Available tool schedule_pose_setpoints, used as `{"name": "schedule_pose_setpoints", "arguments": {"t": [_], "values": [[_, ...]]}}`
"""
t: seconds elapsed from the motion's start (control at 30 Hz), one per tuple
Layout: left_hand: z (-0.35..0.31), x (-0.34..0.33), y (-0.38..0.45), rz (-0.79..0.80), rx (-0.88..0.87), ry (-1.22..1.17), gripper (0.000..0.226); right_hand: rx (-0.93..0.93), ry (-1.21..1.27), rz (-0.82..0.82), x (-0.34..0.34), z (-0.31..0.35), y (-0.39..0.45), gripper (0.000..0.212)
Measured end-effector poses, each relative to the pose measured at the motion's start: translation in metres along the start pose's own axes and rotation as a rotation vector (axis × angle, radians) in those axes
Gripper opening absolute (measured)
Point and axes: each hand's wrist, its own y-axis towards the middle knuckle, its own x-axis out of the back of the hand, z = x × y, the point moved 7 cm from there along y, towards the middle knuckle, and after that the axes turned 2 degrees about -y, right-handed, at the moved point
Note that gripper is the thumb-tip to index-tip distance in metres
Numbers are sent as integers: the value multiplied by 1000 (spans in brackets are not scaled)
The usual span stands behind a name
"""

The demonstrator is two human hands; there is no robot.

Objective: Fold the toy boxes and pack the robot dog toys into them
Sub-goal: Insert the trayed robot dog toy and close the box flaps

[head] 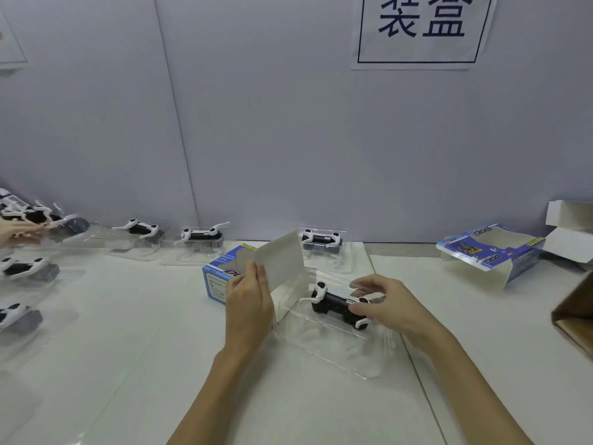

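Note:
A blue toy box (218, 277) lies on the white table at the centre, its white end flap (282, 261) raised. My left hand (248, 300) grips the box at the open end, fingers against the flap. A black-and-white robot dog toy (337, 303) sits in a clear plastic tray (340, 351) just right of the box opening. My right hand (388, 303) holds the dog and tray at their right end, fingers curled over them.
Several more robot dogs in clear trays line the back wall (200, 236) (321, 239) and the left side (29, 268). A flattened blue box (487, 252) lies at the right, white cartons (568, 232) behind it, a brown carton (577, 313) at the right edge. Another person's hand (16, 232) is at the far left.

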Motion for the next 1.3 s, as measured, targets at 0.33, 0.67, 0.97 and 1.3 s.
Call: {"name": "schedule_pose_setpoints", "arguments": {"t": [0.33,0.67,0.97,1.3], "values": [[12,11,3,-85,107,-137,30,74,215,57,-4,5,0,37],[10,19,5,-174,128,-181,39,55,251,-87,-18,3,2,37],[-4,-11,-12,13,25,-172,30,30,168,-183,-32,4,-1,43],[-46,-33,-39,214,-181,-191,17,-9,604,-225,-50,4,-4,41]]}}
